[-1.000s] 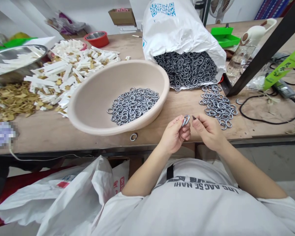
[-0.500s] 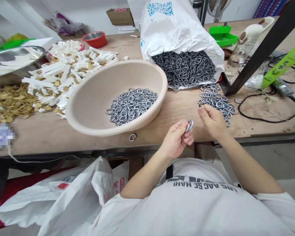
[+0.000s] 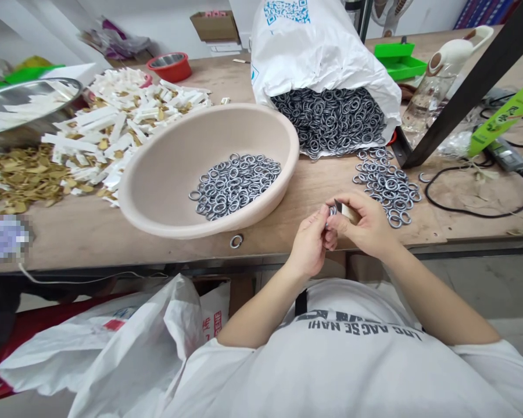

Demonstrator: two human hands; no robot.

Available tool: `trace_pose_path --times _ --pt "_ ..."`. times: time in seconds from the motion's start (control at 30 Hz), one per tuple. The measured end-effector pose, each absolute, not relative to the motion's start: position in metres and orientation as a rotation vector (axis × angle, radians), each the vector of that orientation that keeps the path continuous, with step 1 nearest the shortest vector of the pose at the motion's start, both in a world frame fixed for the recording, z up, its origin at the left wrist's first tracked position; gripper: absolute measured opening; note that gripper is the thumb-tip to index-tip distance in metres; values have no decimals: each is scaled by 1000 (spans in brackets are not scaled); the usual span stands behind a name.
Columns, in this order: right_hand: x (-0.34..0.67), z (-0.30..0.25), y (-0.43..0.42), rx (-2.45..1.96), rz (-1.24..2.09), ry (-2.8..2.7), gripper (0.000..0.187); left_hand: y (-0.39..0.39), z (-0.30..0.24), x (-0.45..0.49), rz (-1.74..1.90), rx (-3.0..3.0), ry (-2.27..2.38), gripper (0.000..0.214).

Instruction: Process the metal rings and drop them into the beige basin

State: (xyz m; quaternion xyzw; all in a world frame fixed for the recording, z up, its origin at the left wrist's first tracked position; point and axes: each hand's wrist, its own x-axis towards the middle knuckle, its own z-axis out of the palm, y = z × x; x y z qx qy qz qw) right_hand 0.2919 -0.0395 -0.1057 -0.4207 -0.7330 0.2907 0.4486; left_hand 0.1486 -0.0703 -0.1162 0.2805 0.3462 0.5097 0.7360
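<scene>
Pinched in the fingers of my left hand (image 3: 310,241) are grey metallic-looking rings (image 3: 332,211); how many is hidden. My right hand (image 3: 368,225) meets the left fingertips, closed on a small knife (image 3: 337,205) whose dark pointed tip shows by the rings; most of it is covered by the fingers. To the right of my hands lies a loose pile of the same rings (image 3: 392,188). A wide beige basin (image 3: 157,191) stands to the left with many rings in it, and a single ring (image 3: 236,241) lies before its rim.
A white sack (image 3: 314,52) lies open toward me, full of rings. White strips and tan pieces (image 3: 108,125) are heaped at the left beside a steel bowl (image 3: 30,125). A dark metal post (image 3: 466,87), a clear jug (image 3: 431,87) and a black cable (image 3: 466,215) are on the right.
My right hand has moved left from beside the ring pile to my left hand, bringing the knife against the rings. My left hand has shifted slightly left, still holding the rings.
</scene>
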Motion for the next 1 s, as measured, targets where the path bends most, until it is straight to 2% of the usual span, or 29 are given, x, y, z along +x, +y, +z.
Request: trace_pose_path --times 0.1,0.17,0.4,0.67,0.87,1.0 --pt "291 -110 -37 -1072 794 -1791 30 -73 -117 152 1125 621 767 50" --pt "292 -112 -36 -1128 831 -1724 36 -74 -117 153 1112 620 745 51" --pt "291 -102 -64 -1189 519 -2074 36 -73 -114 152 1192 545 759 53" --pt "288 -99 -67 -1215 492 -2146 40 -76 -116 156 1229 631 779 53" --pt "321 -99 -38 -1431 536 -1709 50 -80 -123 149 1199 737 776 49" --pt "349 -105 -11 -1796 241 -1834 43 -67 -130 133 1257 770 848 42"
